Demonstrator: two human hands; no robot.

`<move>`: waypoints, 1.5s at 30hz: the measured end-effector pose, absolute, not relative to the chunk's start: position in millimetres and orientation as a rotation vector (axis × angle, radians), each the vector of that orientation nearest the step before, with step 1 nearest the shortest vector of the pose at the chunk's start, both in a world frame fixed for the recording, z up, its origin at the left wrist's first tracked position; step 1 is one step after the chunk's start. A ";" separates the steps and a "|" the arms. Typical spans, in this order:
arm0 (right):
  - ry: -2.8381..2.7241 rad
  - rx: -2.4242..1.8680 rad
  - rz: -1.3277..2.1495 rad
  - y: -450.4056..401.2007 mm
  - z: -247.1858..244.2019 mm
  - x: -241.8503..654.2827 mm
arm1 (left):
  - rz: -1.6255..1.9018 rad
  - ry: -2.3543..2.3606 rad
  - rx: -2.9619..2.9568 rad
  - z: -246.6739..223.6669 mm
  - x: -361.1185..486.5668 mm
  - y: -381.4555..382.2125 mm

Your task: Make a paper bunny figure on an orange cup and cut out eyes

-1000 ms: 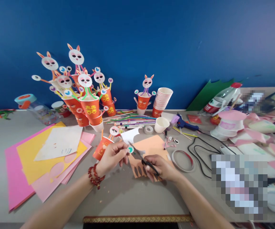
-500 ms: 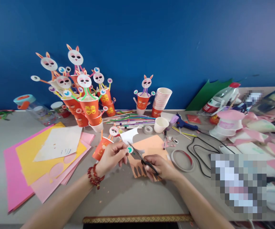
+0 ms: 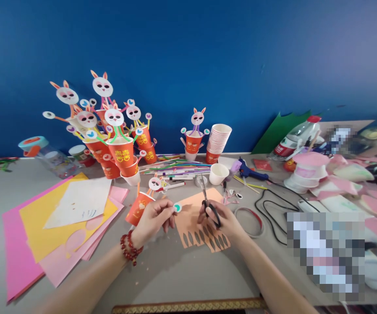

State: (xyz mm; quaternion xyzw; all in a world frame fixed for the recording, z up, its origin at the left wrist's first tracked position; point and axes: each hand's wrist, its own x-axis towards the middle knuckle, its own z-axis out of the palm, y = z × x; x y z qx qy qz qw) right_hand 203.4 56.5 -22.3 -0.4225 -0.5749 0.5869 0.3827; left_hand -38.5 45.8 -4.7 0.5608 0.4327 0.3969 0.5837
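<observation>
Between the thumb and fingertips of my left hand (image 3: 154,219) is a small white paper disc (image 3: 177,208) with a green mark. My right hand (image 3: 225,221) grips the black handles of a pair of scissors (image 3: 204,195); their blades point away from me, apart from the disc. Beneath the scissors lies a sheet of orange paper (image 3: 188,213) with leaf-shaped holes along its near edge. Beside my left hand an orange paper cup (image 3: 137,208) lies tilted, with a rabbit face (image 3: 154,183) by its rim.
Finished rabbit cups (image 3: 123,152) stand at the back left, and another rabbit cup (image 3: 193,144) is near a cup stack (image 3: 219,139). Coloured paper sheets (image 3: 25,244) spread on the left. To the right are a tape roll (image 3: 249,221), glue gun (image 3: 253,172) and cable (image 3: 263,207).
The scissors have swung from beside the disc to upright and moved away from it. A white paper scrap near the blades is no longer visible. My left hand keeps the disc.
</observation>
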 end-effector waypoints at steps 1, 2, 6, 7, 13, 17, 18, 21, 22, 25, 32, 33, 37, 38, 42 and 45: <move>-1.438 -1.104 1.472 56.9 -21.1 203.0 | 0.920 1.007 1.312 -4.9 -38.3 46.0; -1.413 -1.125 1.452 57.4 -20.2 202.5 | 0.914 1.009 1.318 -4.9 -38.1 46.2; -1.352 -1.179 1.383 60.3 -20.8 201.1 | 0.845 1.059 1.381 -5.4 -36.4 46.5; -1.347 -1.185 1.355 61.1 -21.7 201.0 | 0.802 1.081 1.405 -6.1 -35.6 46.3; -1.366 -1.202 1.292 62.9 -27.6 201.8 | 0.407 1.227 1.713 -11.6 -29.0 44.2; -1.394 -1.190 1.263 62.2 -31.5 200.8 | 0.176 1.371 2.088 -12.0 -24.5 43.3; -1.401 -1.190 1.249 62.0 -32.2 200.5 | 0.152 1.417 2.146 -11.7 -23.3 42.7; -1.430 -1.187 1.225 61.1 -32.4 200.1 | 0.104 1.534 2.252 -9.1 -20.9 41.3; -1.433 -1.185 1.230 60.8 -31.8 200.1 | 0.078 1.569 2.293 -7.4 -20.8 42.2; -1.415 -1.176 1.257 59.5 -29.2 200.2 | 0.038 1.593 2.466 -0.1 -21.4 53.4; -1.382 -1.157 1.267 60.6 -30.8 200.7 | 0.006 1.331 2.727 2.1 -17.5 108.0; -1.374 -1.139 1.266 61.4 -31.6 201.1 | -0.014 1.304 2.743 0.3 -16.6 113.9; -1.374 -1.073 1.263 63.3 -32.7 202.8 | -0.089 1.249 2.776 -3.2 -14.7 128.7; -1.383 -1.075 1.262 63.2 -32.2 203.0 | -0.106 1.236 2.777 -2.6 -15.0 130.7; -1.403 -1.115 1.254 61.4 -29.1 202.7 | -0.132 1.226 2.746 3.6 -18.6 135.2; -1.393 -1.138 1.265 60.4 -28.7 202.2 | -0.081 1.263 2.690 6.8 -21.8 136.8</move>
